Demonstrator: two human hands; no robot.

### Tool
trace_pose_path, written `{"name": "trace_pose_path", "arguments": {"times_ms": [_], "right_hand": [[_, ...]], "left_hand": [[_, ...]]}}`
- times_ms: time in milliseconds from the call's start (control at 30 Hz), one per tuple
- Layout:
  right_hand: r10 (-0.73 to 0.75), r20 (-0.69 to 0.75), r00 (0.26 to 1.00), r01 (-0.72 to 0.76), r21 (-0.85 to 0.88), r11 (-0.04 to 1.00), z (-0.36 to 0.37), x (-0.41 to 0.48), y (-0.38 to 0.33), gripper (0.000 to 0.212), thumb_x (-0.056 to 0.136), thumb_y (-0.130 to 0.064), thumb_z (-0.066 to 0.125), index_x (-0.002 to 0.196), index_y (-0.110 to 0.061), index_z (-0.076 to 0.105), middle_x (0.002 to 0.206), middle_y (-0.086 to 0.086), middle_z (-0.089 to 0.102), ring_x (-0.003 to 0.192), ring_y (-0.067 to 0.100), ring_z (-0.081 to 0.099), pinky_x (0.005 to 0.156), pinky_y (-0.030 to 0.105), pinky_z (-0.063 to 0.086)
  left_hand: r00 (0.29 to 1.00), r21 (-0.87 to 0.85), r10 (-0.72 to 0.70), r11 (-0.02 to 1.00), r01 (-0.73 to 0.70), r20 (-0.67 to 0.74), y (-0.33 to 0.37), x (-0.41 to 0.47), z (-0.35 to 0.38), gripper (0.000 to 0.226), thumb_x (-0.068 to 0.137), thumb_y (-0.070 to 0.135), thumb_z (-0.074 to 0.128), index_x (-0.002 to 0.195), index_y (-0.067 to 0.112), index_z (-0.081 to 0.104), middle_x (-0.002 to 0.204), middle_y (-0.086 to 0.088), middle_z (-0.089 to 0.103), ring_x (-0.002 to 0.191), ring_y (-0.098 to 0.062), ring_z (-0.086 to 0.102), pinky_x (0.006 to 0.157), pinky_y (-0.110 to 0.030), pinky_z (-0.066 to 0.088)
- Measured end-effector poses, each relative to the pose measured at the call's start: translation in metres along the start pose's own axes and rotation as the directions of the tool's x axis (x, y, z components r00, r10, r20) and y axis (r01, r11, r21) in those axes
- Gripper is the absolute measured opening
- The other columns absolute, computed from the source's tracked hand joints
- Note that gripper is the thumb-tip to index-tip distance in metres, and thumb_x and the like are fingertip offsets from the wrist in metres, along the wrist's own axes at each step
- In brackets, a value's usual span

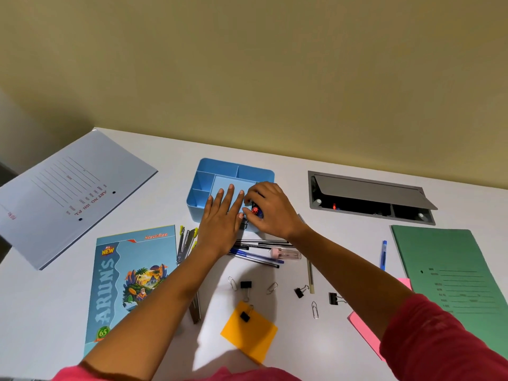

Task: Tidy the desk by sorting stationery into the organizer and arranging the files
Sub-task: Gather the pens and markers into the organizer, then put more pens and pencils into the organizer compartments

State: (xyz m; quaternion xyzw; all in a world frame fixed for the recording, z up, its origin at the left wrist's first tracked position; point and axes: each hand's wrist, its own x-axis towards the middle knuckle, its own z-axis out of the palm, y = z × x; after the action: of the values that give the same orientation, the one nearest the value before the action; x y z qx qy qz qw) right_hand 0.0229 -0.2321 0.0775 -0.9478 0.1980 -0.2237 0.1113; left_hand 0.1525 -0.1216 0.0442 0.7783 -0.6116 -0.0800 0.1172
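A blue organizer (220,171) with several compartments stands at the desk's middle back. My left hand (222,215) lies flat, fingers apart, over its front edge. My right hand (270,209) is closed around a small dark object with a red pattern (257,209) at the organizer's front right corner. Several pens (258,251) and a pink eraser-like case (283,253) lie just below my hands. Black binder clips (246,285) and paper clips (315,309) are scattered nearer to me. Files lie around: a grey-blue one (68,193) far left, a green one (461,270) right.
A blue "Arun's" notebook (129,281) lies front left, with staplers or metal tools (185,243) beside it. An orange sticky pad (248,331) carries a binder clip. A pink paper (365,331) sits under the green file. An open cable hatch (368,199) is set in the desk's back right. A blue pen (383,254) lies alone.
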Motion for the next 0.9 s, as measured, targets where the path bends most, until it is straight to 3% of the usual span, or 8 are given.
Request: {"name": "trace_pose_path", "arguments": {"times_ms": [133, 233, 333, 400, 467, 600, 700, 900], "right_hand": [[0.217, -0.195, 0.957, -0.194, 0.13, 0.972, -0.013, -0.006, -0.007, 0.02, 0.093, -0.025, 0.052, 0.1, -0.01, 0.062, 0.104, 0.005, 0.061, 0.101, 0.017, 0.051, 0.088, 0.026, 0.04], [0.423, -0.368, 0.828, -0.347, 0.257, 0.902, -0.021, -0.024, -0.007, 0.012, 0.093, -0.01, 0.052, 0.1, -0.006, 0.062, 0.101, 0.006, 0.059, 0.099, 0.017, 0.052, 0.085, 0.021, 0.041], [0.503, -0.445, 0.741, -0.386, 0.329, 0.861, -0.019, -0.055, -0.006, 0.013, 0.088, 0.001, 0.051, 0.095, -0.003, 0.061, 0.093, 0.006, 0.059, 0.086, 0.021, 0.058, 0.073, 0.029, 0.05], [0.537, -0.411, 0.736, -0.455, 0.286, 0.843, -0.012, -0.077, -0.007, 0.016, 0.083, 0.006, 0.052, 0.092, -0.004, 0.061, 0.089, 0.006, 0.062, 0.083, 0.02, 0.06, 0.07, 0.032, 0.052], [0.59, -0.285, 0.755, -0.535, 0.253, 0.806, -0.001, -0.099, -0.009, 0.02, 0.082, 0.007, 0.053, 0.092, -0.008, 0.063, 0.092, 0.005, 0.064, 0.088, 0.017, 0.059, 0.078, 0.032, 0.051], [0.538, -0.043, 0.842, -0.526, 0.154, 0.836, 0.023, -0.138, -0.009, 0.029, 0.084, -0.005, 0.055, 0.113, -0.007, 0.058, 0.113, 0.009, 0.06, 0.109, 0.016, 0.048, 0.1, 0.013, 0.031], [0.517, 0.061, 0.854, -0.52, 0.068, 0.852, 0.033, -0.152, -0.011, 0.035, 0.087, -0.01, 0.061, 0.121, -0.01, 0.056, 0.12, 0.008, 0.057, 0.114, 0.012, 0.041, 0.1, 0.014, 0.028], [0.464, 0.08, 0.882, -0.464, -0.013, 0.886, 0.038, -0.152, -0.007, 0.026, 0.088, -0.013, 0.059, 0.114, -0.012, 0.059, 0.111, 0.007, 0.058, 0.102, 0.015, 0.046, 0.089, 0.024, 0.041]], "left_hand": [[1.0, 0.002, -0.001, 1.0, 0.001, -0.004, -0.001, 0.0, 0.002, 0.065, 0.092, 0.048, -0.003, 0.152, 0.025, 0.004, 0.16, -0.002, -0.003, 0.147, -0.024, -0.006, 0.116, -0.037, -0.01], [1.0, -0.001, -0.004, 1.0, 0.004, -0.001, -0.003, 0.001, 0.003, 0.064, 0.092, 0.048, -0.002, 0.152, 0.025, 0.005, 0.16, -0.002, -0.002, 0.147, -0.024, -0.006, 0.116, -0.037, -0.011], [1.0, -0.058, 0.01, 0.998, -0.011, -0.005, -0.003, -0.001, 0.0, 0.065, 0.092, 0.047, 0.001, 0.152, 0.022, 0.014, 0.16, -0.004, 0.006, 0.148, -0.027, 0.0, 0.116, -0.037, -0.01], [0.999, -0.091, 0.027, 0.995, -0.03, -0.033, -0.002, -0.008, -0.001, 0.063, 0.095, 0.043, 0.007, 0.15, 0.017, 0.022, 0.159, -0.007, 0.014, 0.147, -0.028, 0.008, 0.117, -0.038, -0.007], [0.997, -0.117, 0.028, 0.992, -0.037, -0.078, -0.002, -0.019, 0.0, 0.058, 0.097, 0.035, 0.016, 0.148, 0.011, 0.028, 0.156, -0.009, 0.022, 0.146, -0.029, 0.017, 0.119, -0.039, -0.002], [0.986, -0.183, -0.044, 0.983, 0.014, -0.16, -0.009, -0.04, 0.009, 0.057, 0.094, 0.019, 0.036, 0.149, 0.009, 0.024, 0.158, -0.006, 0.016, 0.147, -0.025, 0.01, 0.12, -0.04, 0.002], [0.97, -0.221, -0.113, 0.973, 0.065, -0.214, -0.015, -0.05, 0.006, 0.058, 0.094, 0.018, 0.037, 0.149, 0.011, 0.023, 0.159, -0.005, 0.013, 0.147, -0.021, 0.003, 0.12, -0.037, -0.004], [0.922, -0.301, -0.313, 0.923, 0.239, -0.228, -0.04, -0.046, -0.007, 0.057, 0.096, 0.027, 0.029, 0.15, 0.014, 0.019, 0.16, -0.004, 0.011, 0.147, -0.024, 0.007, 0.12, -0.039, 0.002]]}}
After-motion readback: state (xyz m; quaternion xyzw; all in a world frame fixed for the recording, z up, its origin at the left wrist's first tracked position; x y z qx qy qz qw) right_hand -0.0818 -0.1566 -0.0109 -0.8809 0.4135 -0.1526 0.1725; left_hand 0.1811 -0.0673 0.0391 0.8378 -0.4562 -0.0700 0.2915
